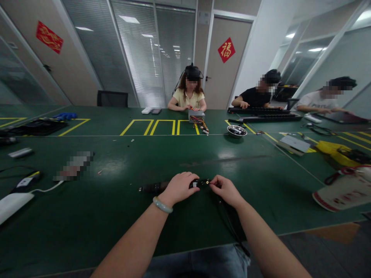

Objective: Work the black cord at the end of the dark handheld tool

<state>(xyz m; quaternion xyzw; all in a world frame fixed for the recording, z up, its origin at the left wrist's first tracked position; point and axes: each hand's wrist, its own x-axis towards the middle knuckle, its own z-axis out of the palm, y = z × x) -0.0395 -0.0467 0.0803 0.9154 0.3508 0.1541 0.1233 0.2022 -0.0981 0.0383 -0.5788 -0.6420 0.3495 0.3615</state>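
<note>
A long black cylindrical tool (153,188) lies across the green table in front of me, its narrow metal-looking tip pointing left. My left hand (181,187) is wrapped over its middle, with the thumb and fingers closed on the body. Small gold-coloured parts show at the tool's right end. There my right hand (227,189) is closed in a pinch, but what sits between its fingertips is too small to make out. A black cord (228,216) runs from below my right hand down over the near table edge.
At left are a white cable (48,188) and a white device (14,204). A metal bowl (237,131) stands beyond my hands. On the right are a cream bag (344,191) and a yellow item (336,152). Across the table, several people work, one at a grey box (196,116).
</note>
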